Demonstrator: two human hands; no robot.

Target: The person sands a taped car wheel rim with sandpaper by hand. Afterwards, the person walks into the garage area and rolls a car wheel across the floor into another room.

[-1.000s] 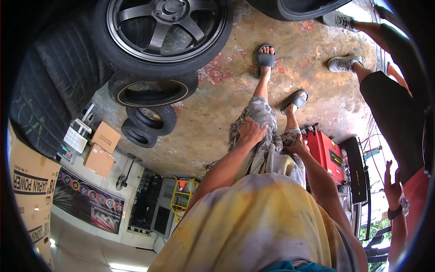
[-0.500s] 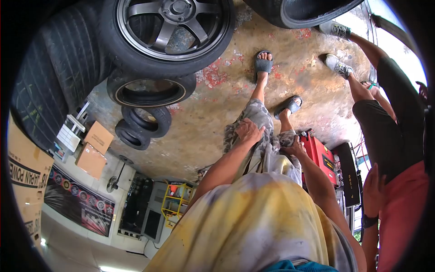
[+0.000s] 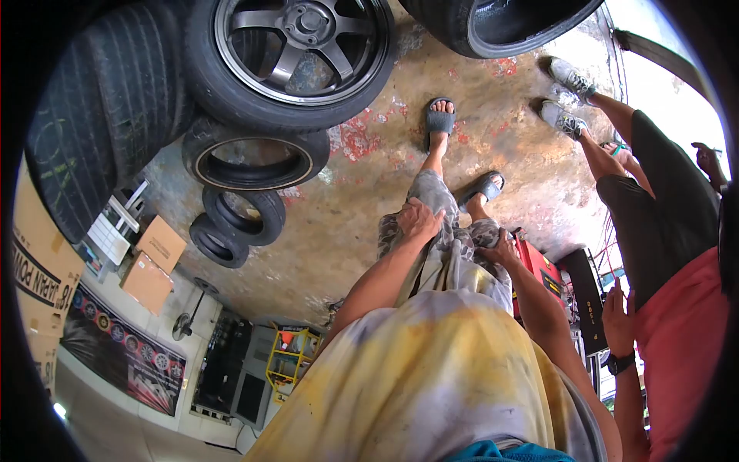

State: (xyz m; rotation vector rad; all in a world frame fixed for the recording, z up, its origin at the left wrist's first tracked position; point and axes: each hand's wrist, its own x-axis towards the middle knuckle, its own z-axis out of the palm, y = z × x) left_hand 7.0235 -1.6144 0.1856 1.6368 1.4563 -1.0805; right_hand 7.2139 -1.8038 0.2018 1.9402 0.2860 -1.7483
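Observation:
My left hand [image 3: 419, 220] rests on the thigh of the grey camouflage shorts [image 3: 433, 192], its fingers lying over the cloth and holding nothing. On the other thigh lies my right hand [image 3: 501, 250], beside the far leg of the shorts; its fingers are partly bent around the cloth, with no object visible in them. A stained yellow and white shirt [image 3: 431, 369] fills the bottom of the view. Both feet, in dark slide sandals [image 3: 440, 122], stand on the floor.
A wheel with a grey rim [image 3: 292, 58] and several tyres [image 3: 258, 163] are at the upper left. Another tyre [image 3: 508, 27] is at the top. Cardboard boxes [image 3: 160, 245] lie left. A person in red [image 3: 681, 331] stands at right, near a red case [image 3: 539, 269].
The view has shifted slightly. The person at right has stepped, one shoe now nearer the other, and their hand has moved. Both my hands have stayed on the thighs.

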